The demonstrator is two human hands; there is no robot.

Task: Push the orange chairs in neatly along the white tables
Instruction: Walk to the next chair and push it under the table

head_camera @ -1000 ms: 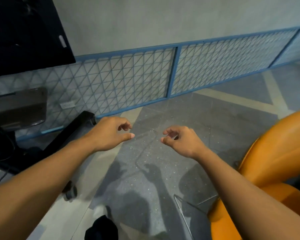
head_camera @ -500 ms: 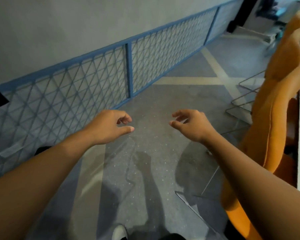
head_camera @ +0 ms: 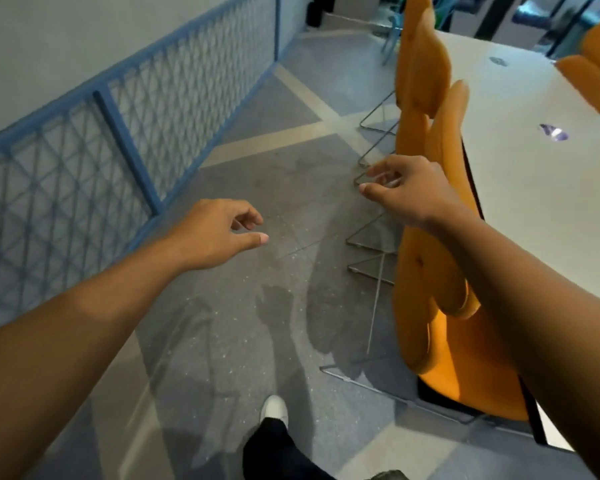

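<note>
On my feed a blue lattice panel (head_camera: 66, 188) runs along the foot of a grey wall (head_camera: 66, 39) across the upper left of the frame. The speckled grey floor (head_camera: 257, 188) fills the centre, crossed by pale stripes (head_camera: 274, 140). At the bottom centre I see a white shoe (head_camera: 274, 408) below a dark trouser leg (head_camera: 274, 452).

- Soft, even indoor light is filling the whole place, and nothing's looking dim.
- Overlapping shadows (head_camera: 281, 306) are falling on the grey floor (head_camera: 257, 168), so light's coming from overhead.
- The white surface (head_camera: 534, 188) is washing out a bit.
- The wide lens is bending the blue mesh panels (head_camera: 66, 202).
- Blur is smearing the far orange chairs (head_camera: 421, 64).
</note>
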